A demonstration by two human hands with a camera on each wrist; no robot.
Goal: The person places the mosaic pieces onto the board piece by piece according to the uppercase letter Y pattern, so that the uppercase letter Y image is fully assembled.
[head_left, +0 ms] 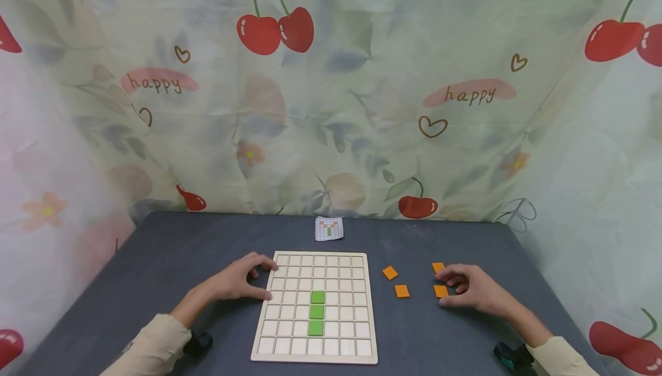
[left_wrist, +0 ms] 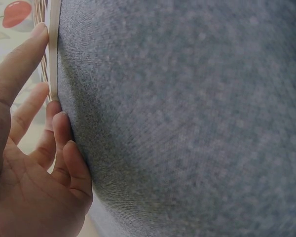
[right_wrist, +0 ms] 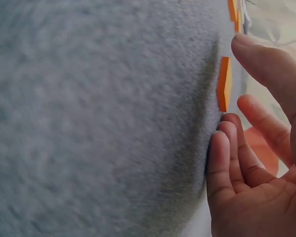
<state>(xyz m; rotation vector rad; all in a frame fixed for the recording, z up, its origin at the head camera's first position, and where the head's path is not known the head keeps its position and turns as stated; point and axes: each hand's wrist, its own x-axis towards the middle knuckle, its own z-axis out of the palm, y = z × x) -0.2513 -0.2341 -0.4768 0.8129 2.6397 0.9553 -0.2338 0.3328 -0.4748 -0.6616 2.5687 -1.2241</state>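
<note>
A pale wooden grid board (head_left: 314, 359) lies on the dark table, with a column of 3 green square tiles (head_left: 316, 311) in its cells. My left hand (head_left: 240, 278) rests at the board's left edge; in the left wrist view its thumb and fingertips touch the wooden rim (left_wrist: 54, 54). To the right of the board, several orange square tiles lie loose. Over the two outer ones, the far tile (head_left: 438, 267) and the near tile (head_left: 440, 291), hovers my right hand (head_left: 478, 291). Its thumb and fingers are spread around an orange tile (right_wrist: 223, 85), not pinching it.
Two more orange tiles, one tilted (head_left: 390, 272) and one below it (head_left: 401, 291), lie between the board and my right hand. A small card with a coloured grid pattern (head_left: 328, 229) sits at the table's back edge. A printed curtain (head_left: 331, 106) hangs behind the table (head_left: 227, 232).
</note>
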